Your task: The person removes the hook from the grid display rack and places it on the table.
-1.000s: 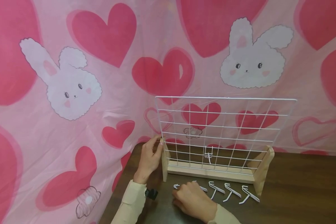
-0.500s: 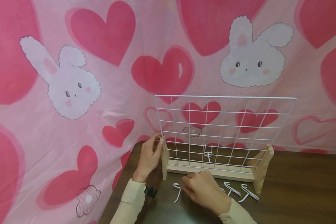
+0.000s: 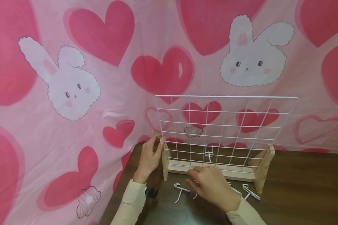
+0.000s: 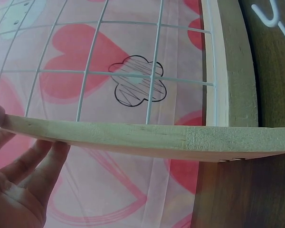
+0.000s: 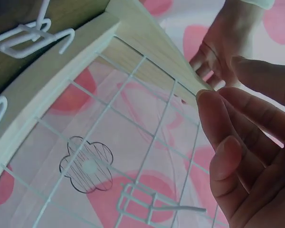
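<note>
My left hand point(image 3: 149, 159) grips the left wooden end panel point(image 4: 123, 137) of a white wire grid rack point(image 3: 226, 126), thumb on one side and fingers on the other. One white wire hook point(image 3: 209, 152) hangs on the lower middle of the grid. My right hand point(image 3: 212, 184) hovers over the row of loose hooks in front of the rack, its fingers loosely bent. In the right wrist view nothing shows between those fingers point(image 5: 228, 156). A loose hook point(image 3: 181, 190) lies to the left of this hand and another point(image 3: 250, 192) to its right; others are partly hidden beneath it.
The rack has a pale wooden base bar point(image 3: 180, 168) and a right end panel point(image 3: 266, 170). It stands on a dark brown table point(image 3: 307, 187). Behind hangs a pink cloth point(image 3: 115, 84) with hearts and rabbit faces.
My right hand has moved rightward and slightly up along the hooks, uncovering the leftmost one and covering those in the middle. My left hand stays on the end panel.
</note>
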Demonstrator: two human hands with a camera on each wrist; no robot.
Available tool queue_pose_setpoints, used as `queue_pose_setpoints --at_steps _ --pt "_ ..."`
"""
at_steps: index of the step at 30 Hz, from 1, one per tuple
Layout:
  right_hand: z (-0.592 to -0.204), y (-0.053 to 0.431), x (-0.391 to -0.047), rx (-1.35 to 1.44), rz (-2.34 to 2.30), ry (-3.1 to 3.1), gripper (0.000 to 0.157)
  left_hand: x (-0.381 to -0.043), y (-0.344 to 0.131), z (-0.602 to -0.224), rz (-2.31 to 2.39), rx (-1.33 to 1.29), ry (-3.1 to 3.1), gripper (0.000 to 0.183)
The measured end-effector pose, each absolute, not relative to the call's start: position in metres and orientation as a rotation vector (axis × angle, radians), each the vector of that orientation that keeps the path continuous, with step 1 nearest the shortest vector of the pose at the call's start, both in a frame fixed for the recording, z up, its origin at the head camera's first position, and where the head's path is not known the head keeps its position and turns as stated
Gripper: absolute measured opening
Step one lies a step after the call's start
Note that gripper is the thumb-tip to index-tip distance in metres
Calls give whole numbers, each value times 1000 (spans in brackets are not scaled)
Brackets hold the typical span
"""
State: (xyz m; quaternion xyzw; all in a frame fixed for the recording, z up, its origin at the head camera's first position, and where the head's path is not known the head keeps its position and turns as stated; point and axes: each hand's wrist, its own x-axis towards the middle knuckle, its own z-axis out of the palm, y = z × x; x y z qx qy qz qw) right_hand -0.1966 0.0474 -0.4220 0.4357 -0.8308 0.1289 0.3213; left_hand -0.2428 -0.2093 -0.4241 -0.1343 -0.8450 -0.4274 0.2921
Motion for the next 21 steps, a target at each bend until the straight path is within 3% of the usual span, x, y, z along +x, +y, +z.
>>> queue_pose_setpoints --at_steps 21 --pt "-407 68 -208 1040 450 -2069 17 -242 -209 -424 -1126 -345 -2257 23"
